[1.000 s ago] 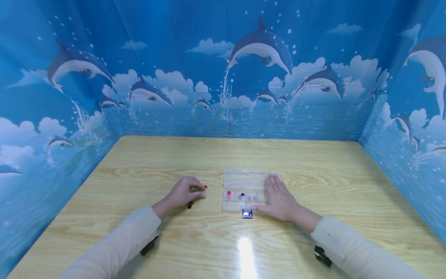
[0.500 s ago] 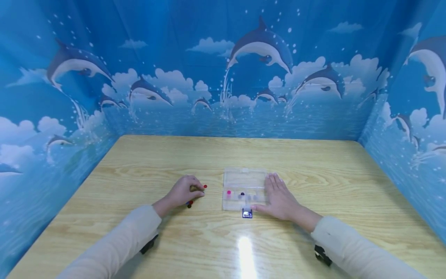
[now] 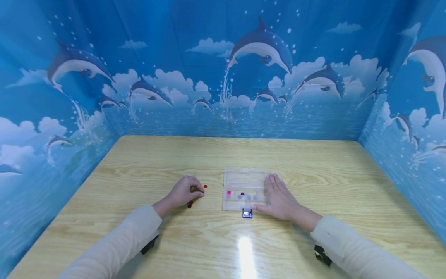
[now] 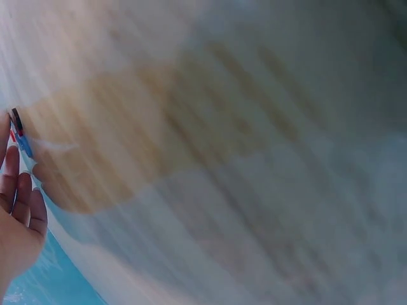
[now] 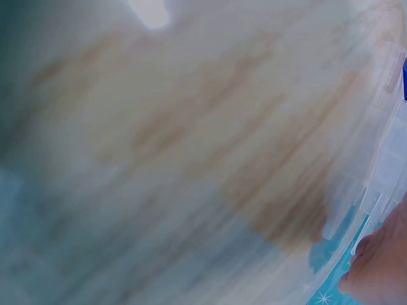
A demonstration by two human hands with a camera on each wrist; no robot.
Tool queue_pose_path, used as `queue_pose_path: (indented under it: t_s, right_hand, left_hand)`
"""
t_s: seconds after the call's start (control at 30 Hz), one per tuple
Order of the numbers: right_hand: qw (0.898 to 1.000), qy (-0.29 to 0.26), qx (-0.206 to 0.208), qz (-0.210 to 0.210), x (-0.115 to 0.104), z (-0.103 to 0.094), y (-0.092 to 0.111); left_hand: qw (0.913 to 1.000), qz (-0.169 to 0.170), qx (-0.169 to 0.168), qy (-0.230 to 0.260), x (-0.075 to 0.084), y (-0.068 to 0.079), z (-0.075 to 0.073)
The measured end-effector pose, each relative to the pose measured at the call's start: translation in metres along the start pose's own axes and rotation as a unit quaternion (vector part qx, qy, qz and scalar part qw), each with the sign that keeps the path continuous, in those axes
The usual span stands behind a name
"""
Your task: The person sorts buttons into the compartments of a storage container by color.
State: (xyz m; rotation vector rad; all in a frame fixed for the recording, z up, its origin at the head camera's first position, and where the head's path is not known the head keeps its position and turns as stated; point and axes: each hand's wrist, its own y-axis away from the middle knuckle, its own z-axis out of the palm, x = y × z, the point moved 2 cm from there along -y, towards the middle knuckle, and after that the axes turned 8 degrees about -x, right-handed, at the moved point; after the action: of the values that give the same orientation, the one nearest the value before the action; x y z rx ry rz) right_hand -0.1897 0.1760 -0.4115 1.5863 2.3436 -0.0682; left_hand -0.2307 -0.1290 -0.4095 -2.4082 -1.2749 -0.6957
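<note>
My left hand [image 3: 184,191] is on the table left of the box, its thumb and forefinger bent toward each other. Whether a small piece sits between those tips cannot be made out. A small red disc [image 3: 205,186] lies just past the fingertips. Under the hand's near side are more small discs, one dark [image 3: 189,206] and one red [image 3: 191,202], plus a blue piece [image 4: 25,146]. A clear plastic box [image 3: 226,207] stands with its lid [image 3: 244,177] folded back. Inside are a pink disc [image 3: 229,192] and a black disc [image 3: 242,194]. My right hand [image 3: 280,199] rests with straight fingers against the box's right side.
A small blue-and-white square piece [image 3: 247,213] is at the box's front edge. The wooden table [image 3: 195,248] is bounded at the back and sides by a blue dolphin curtain [image 3: 174,116]. Dark wrist cameras show below both sleeves.
The left thumb and forefinger have drawn slightly back and closer together, so the red disc now shows apart from them. The right hand and the box stay in place.
</note>
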Motion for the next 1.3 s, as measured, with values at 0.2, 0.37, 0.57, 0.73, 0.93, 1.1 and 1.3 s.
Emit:
queue_pose_path:
  t_s: [0.2, 0.37, 0.57, 0.73, 0.93, 1.1, 1.3]
  right_hand:
    - [1.000, 0.003, -0.001, 0.001, 0.0010, 0.0010, -0.0009]
    - [1.000, 0.002, -0.003, 0.002, 0.0006, 0.0012, -0.0010]
    - [1.000, 0.000, -0.001, 0.001, 0.0001, 0.0001, -0.0003]
    - [1.000, 0.001, -0.002, 0.002, 0.0003, 0.0003, -0.0001]
    - [1.000, 0.003, -0.001, 0.002, 0.0004, 0.0008, -0.0002]
    - [1.000, 0.003, -0.001, 0.001, 0.0003, 0.0010, -0.0004]
    - [1.000, 0.005, 0.001, 0.002, 0.0002, 0.0004, -0.0004]
  left_hand:
    - [1.0000, -0.002, 0.004, -0.002, 0.0005, 0.0004, 0.0003]
    - [0.9999, -0.009, 0.008, -0.003, -0.0002, 0.0005, 0.0008]
    - [0.9999, -0.012, 0.006, -0.009, 0.0008, -0.0006, 0.0010]
    - [0.9999, -0.016, 0.003, -0.003, 0.0016, -0.0030, 0.0006]
    - [0.9997, -0.017, 0.012, 0.010, 0.0046, -0.0061, -0.0007]
    - [0.9996, -0.015, 0.008, 0.020, 0.0064, -0.0063, -0.0015]
    - [0.9996, 0.005, 0.006, 0.026, 0.0090, -0.0059, -0.0030]
